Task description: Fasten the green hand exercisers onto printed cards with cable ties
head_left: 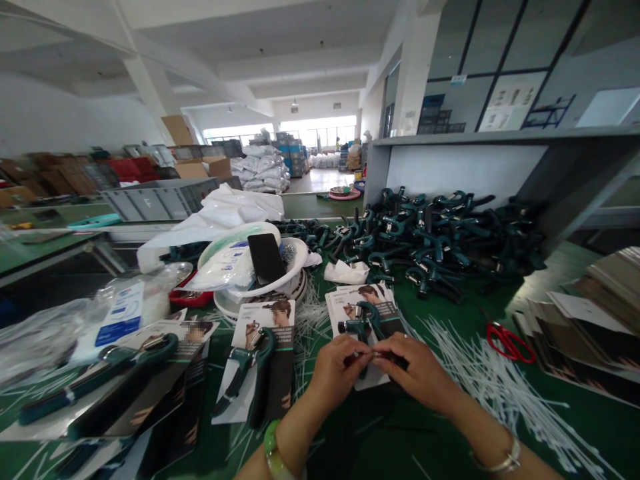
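My left hand (337, 373) and my right hand (417, 370) meet at the front middle of the table, their fingertips pinched together over a hand grip strengthener (367, 317). That strengthener is dark green with a metal spring and lies on a printed backing card (340, 307). What sits between my fingertips is too small and covered to make out. Left of my hands, another hand grip strengthener (260, 360) rests on its own card (280, 327). More carded strengtheners (120, 367) are stacked at the far left. Loose white zip ties (490, 373) spread to the right of my right hand.
A heap of hand grip strengtheners (430, 233) fills the back right under a grey shelf (500, 137). Red-handled scissors (510, 343) lie near stacked cards (575, 333). A black phone (266, 259) rests on a white bowl (295, 267). Plastic bags (120, 310) lie left.
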Demonstrator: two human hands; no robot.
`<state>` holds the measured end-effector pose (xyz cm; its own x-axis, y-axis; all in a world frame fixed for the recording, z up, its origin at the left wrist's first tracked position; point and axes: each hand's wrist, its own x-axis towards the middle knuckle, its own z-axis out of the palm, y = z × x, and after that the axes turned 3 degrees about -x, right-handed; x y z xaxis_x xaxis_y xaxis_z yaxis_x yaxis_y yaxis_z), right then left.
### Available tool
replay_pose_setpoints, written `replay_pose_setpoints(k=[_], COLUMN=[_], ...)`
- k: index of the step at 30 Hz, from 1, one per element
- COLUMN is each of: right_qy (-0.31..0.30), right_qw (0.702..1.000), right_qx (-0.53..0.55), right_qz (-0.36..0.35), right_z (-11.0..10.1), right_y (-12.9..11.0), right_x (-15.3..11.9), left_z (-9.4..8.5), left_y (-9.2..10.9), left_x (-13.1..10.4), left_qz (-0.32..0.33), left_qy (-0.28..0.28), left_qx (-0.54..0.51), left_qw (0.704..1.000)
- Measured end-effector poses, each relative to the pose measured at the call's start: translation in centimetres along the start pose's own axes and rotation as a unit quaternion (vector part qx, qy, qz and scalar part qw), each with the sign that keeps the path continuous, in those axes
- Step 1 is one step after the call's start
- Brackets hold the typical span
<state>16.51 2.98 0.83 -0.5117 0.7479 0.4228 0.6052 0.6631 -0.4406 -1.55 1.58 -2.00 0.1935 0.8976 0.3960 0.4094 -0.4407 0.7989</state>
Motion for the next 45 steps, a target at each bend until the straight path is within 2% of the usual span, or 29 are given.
replay_pose_setpoints(k=[5, 9, 11, 13, 15, 19, 22, 25, 28, 32, 34, 40, 43, 45], right_qy=[0.071, 0.173, 0.195, 0.177, 0.145, 0.134, 0.139, 0.109, 0.089, 0.124, 0.139, 0.208, 0.212, 0.191], right_qw=[0.997, 0.984, 0.979, 0.983, 0.989, 0.988, 0.986, 0.991, 0.995, 0.992, 0.990, 0.976, 0.975, 0.981], right_qx=[-0.013, 0.016, 0.026, 0.028, 0.020, -0.045, -0.079, -0.075, -0.052, -0.016, -0.012, -0.027, -0.034, -0.034], right_qz=[-0.026, 0.033, 0.053, 0.036, -0.010, -0.068, -0.055, -0.014, 0.000, 0.007, 0.020, 0.056, 0.058, 0.023], right_z=[0.7, 1.5, 1.6, 1.5, 1.4, 1.8, 2.6, 3.2, 3.4, 3.5, 3.5, 3.9, 3.7, 3.4], right_y=[0.1, 0.1, 0.0, 0.0, -0.1, 0.1, 0.3, 0.2, 0.0, 0.0, 0.0, -0.2, -0.2, -0.1], right_x=[-0.4, -0.6, -0.6, -0.3, 0.0, 0.8, 1.1, 1.1, 1.1, 1.0, 0.9, -0.1, -0.6, -0.7], left_z=[-0.3, -1.4, -1.8, -1.9, -1.7, -1.4, -1.9, -2.3, -1.7, -0.4, -0.4, -2.7, -2.8, -2.3], left_y=[0.5, 1.7, 2.3, 2.5, 2.3, 1.1, 0.0, -0.9, -1.3, -1.4, -1.5, -0.7, -0.1, -0.1], left_x=[0.2, 0.7, 0.8, 0.7, 0.5, 0.2, 0.2, 0.3, 0.6, 1.3, 1.5, 1.6, 1.1, 0.6], left_qz=[0.004, -0.006, -0.014, -0.024, -0.042, -0.086, -0.116, -0.139, -0.108, -0.078, -0.064, -0.012, -0.031, -0.063], left_qy=[-0.022, -0.052, -0.055, -0.052, -0.043, 0.020, 0.047, 0.048, 0.060, 0.037, 0.016, -0.009, -0.009, 0.012], left_qx=[0.045, 0.141, 0.161, 0.165, 0.166, 0.164, 0.155, 0.099, 0.044, 0.023, 0.028, 0.177, 0.196, 0.166], left_qw=[0.999, 0.989, 0.985, 0.985, 0.984, 0.983, 0.980, 0.984, 0.991, 0.996, 0.997, 0.984, 0.980, 0.984])
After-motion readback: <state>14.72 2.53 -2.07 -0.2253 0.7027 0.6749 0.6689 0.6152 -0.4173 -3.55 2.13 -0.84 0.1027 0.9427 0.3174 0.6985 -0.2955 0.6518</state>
